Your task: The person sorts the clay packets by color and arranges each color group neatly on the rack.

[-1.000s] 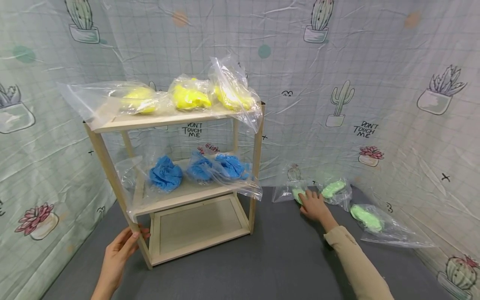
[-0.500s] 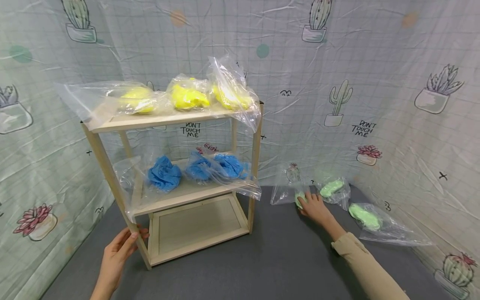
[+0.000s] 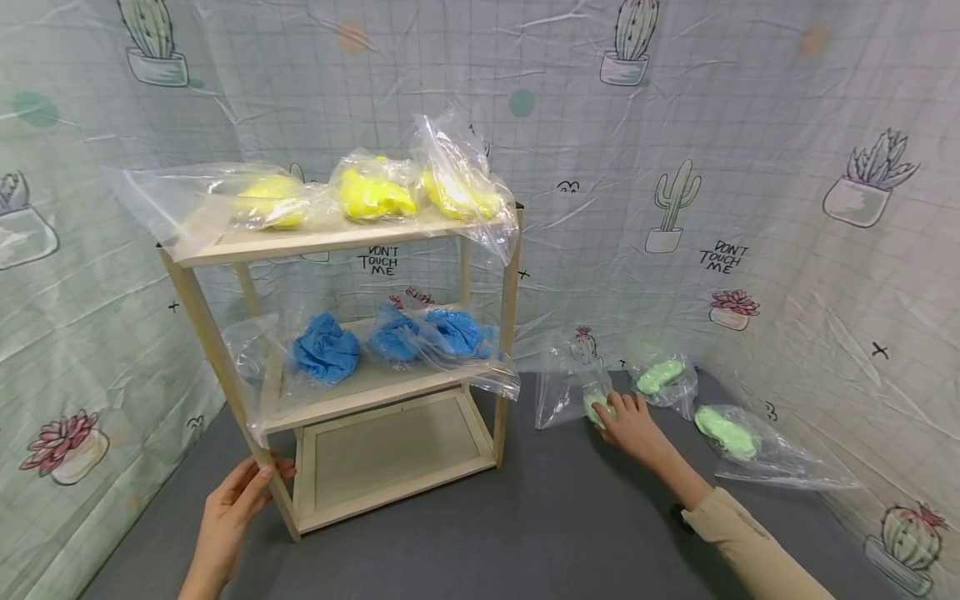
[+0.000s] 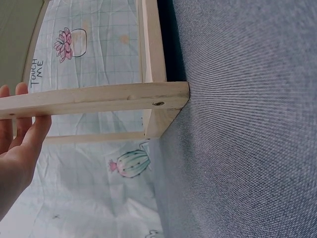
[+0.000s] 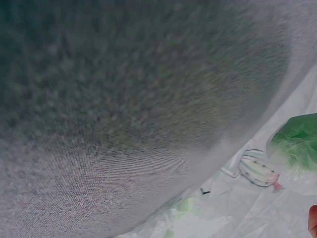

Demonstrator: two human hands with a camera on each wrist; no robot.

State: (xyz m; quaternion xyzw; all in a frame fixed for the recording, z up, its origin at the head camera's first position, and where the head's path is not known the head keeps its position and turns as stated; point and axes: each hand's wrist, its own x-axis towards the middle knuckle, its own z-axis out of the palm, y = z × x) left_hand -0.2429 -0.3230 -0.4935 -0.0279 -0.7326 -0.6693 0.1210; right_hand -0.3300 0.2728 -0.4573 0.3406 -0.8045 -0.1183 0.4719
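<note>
My left hand grips the lower front left post of a wooden shelf rack. In the left wrist view, the fingers and thumb of that hand lie on both sides of the post. At the right, my right hand holds a clear plastic bag by the pale green bundle inside it. The bag's loose end stretches left toward the rack. The right wrist view has the green bundle at its right edge, above a fingertip.
Two more bagged green bundles, one at the back and one nearer, lie right of my right hand. Bagged yellow bundles sit on the top shelf and crumpled blue ones on the middle shelf. A printed curtain encloses the dark table.
My right hand has drawn the bagged green bundle slightly toward me, and the bag's loose end has shifted with it. The left hand keeps its grip on the post.
</note>
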